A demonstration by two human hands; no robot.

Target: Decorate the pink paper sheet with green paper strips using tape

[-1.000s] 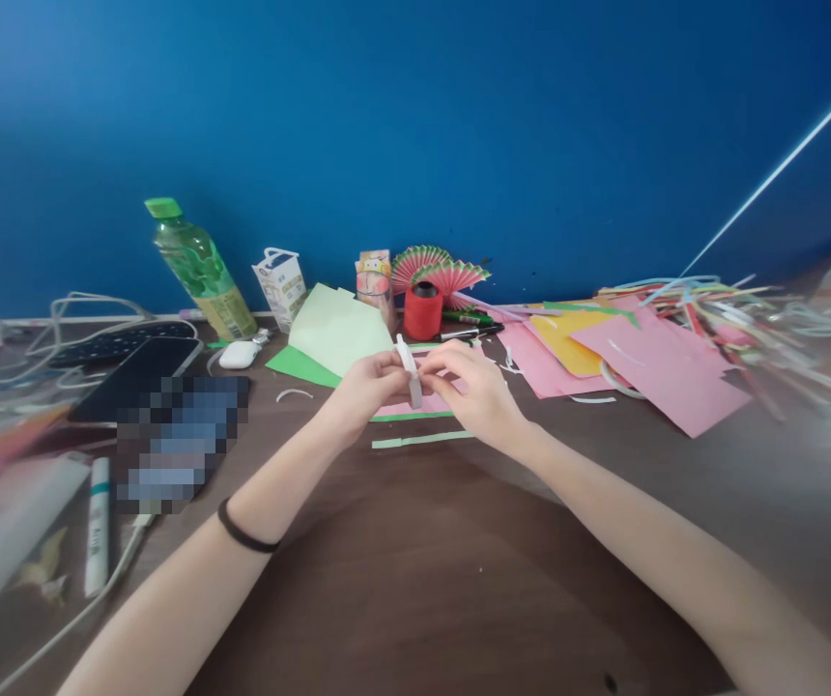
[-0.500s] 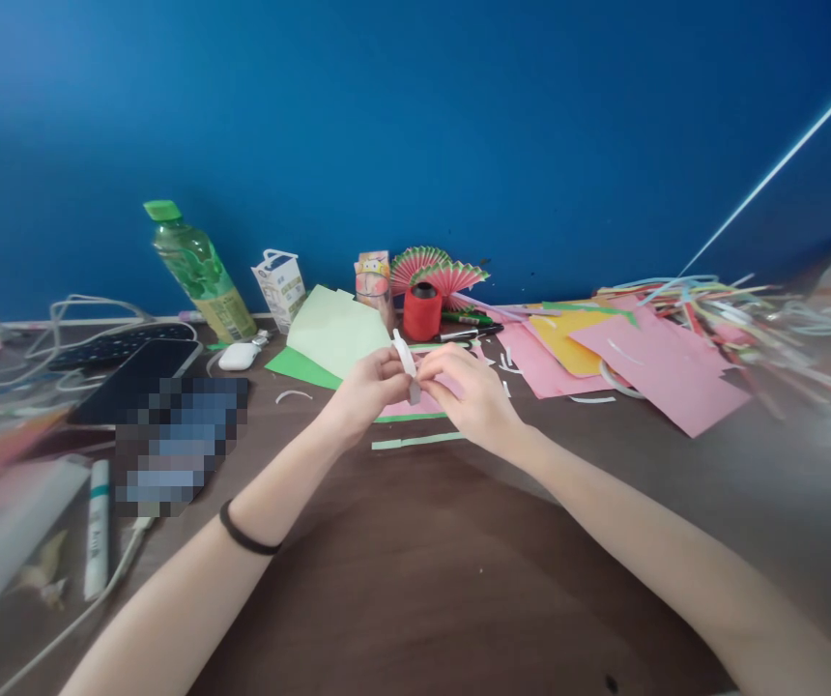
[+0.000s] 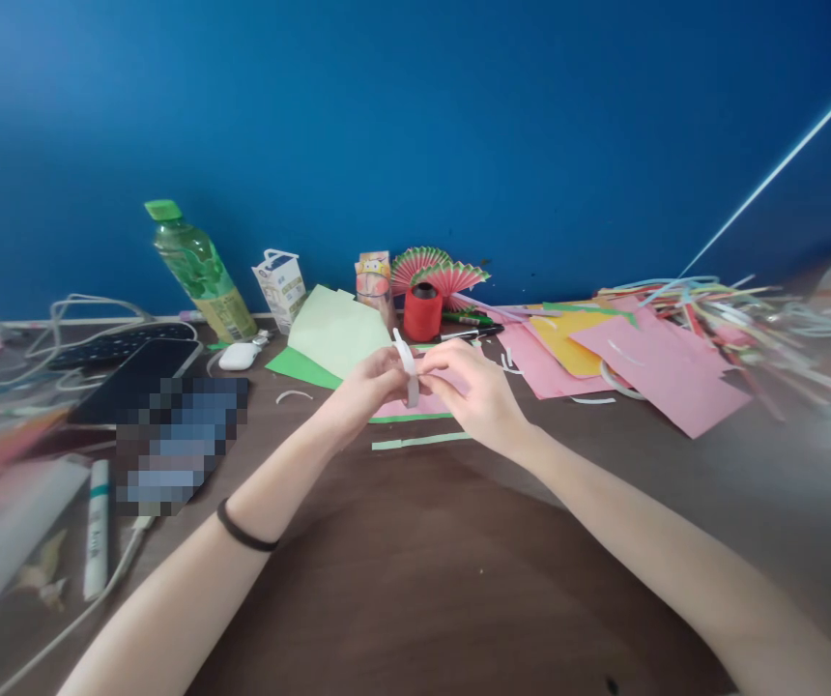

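A narrow white paper strip (image 3: pixel 407 360) stands curved between my two hands. My left hand (image 3: pixel 374 382) is closed on it, thumb and fingers pressed together at its left side. My right hand (image 3: pixel 474 391) is closed in a pinch at the strip's right side; what lies between its fingertips is too small to make out. Below both hands are pink paper (image 3: pixel 415 403) with a green edge and a pale green strip (image 3: pixel 422 441) lying flat on the dark table (image 3: pixel 415 561).
Behind stand a red spool (image 3: pixel 422 314), a pink paper fan (image 3: pixel 455 280), a carton (image 3: pixel 282 290) and a green bottle (image 3: pixel 202 275). Coloured sheets (image 3: pixel 676 372) and a heap of strips lie right. Phones, an earbud case (image 3: pixel 239 356), cables and a marker (image 3: pixel 98 532) lie left.
My right fingertips have shifted slightly right and up along the strip. The white strip shows a little more of its length, and my left hand has moved slightly.
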